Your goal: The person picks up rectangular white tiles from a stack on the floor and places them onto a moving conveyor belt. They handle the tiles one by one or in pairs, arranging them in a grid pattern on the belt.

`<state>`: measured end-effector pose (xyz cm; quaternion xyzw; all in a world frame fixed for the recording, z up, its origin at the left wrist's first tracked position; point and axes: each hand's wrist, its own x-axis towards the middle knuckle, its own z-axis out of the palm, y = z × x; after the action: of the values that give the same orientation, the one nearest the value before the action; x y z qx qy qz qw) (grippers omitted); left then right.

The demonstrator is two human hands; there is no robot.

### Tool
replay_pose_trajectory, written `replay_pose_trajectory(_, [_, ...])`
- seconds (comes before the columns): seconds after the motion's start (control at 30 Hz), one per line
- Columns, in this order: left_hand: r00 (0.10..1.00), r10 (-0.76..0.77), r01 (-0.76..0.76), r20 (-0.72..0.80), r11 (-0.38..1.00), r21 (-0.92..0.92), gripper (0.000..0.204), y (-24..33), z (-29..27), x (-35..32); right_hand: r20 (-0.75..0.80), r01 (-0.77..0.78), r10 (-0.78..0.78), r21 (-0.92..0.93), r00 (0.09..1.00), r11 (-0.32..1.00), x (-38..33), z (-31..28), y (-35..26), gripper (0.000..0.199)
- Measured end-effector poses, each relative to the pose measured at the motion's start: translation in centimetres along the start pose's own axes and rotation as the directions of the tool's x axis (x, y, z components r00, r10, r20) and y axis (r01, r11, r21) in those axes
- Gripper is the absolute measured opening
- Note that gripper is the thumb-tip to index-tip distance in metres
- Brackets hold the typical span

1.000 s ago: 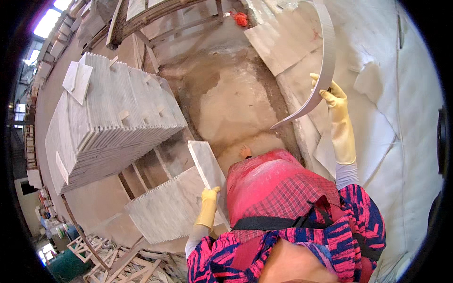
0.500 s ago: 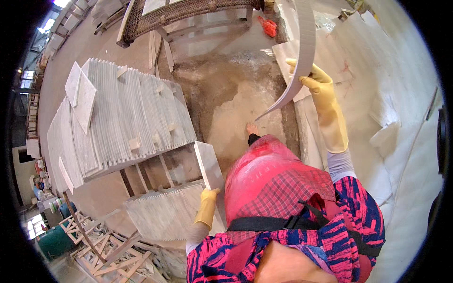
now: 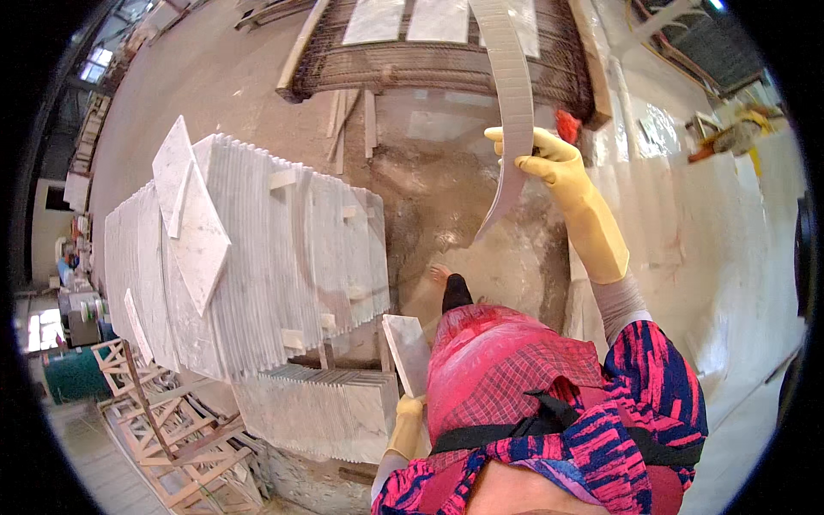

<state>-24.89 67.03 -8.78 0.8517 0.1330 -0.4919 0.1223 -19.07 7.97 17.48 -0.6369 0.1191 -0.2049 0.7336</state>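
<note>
My right hand (image 3: 549,161), in a yellow rubber glove, is raised ahead of me on the right. Its fingers are closed round a long, pale, bendy strip (image 3: 512,86) with fine cross lines, which curves downward to a free end. Low at my left side, my gloved left hand (image 3: 407,422) grips the lower end of a flat white stone tile (image 3: 408,350) that stands on edge beside my apron. Some fingers of the left hand are hidden. Close by that hand is a row of upright stone tiles (image 3: 318,421).
A large stack of upright grey-white slabs (image 3: 292,249) stands at left, with loose tiles (image 3: 193,236) leaning on it. Ahead is a roller table (image 3: 386,69) bearing white slabs. Wooden frames (image 3: 180,455) lie at lower left. Pale sheeting (image 3: 687,249) covers the right side; the floor (image 3: 429,206) looks wet.
The roller table has come nearer and shows more of its slabs. The strip in my right hand hangs more upright. Both hands keep their hold.
</note>
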Motion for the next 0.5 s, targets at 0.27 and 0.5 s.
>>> replay_pose_trajectory(0.27, [0.998, -0.066, 0.068, 0.018, 0.967, -0.247, 0.051, 12.4, -6.4, 0.0, 0.174, 0.053, -0.040, -0.070, 0.984, 0.996, 18.3, 7.9, 1.5, 0.044])
replay_pose_trajectory(0.5, [0.996, -0.049, 0.013, -0.081, 0.916, -0.401, 0.050, 14.5, -7.1, 5.9, 0.195, 0.019, -0.022, 0.021, 0.981, 1.000, 35.2, 17.7, 3.8, 0.040])
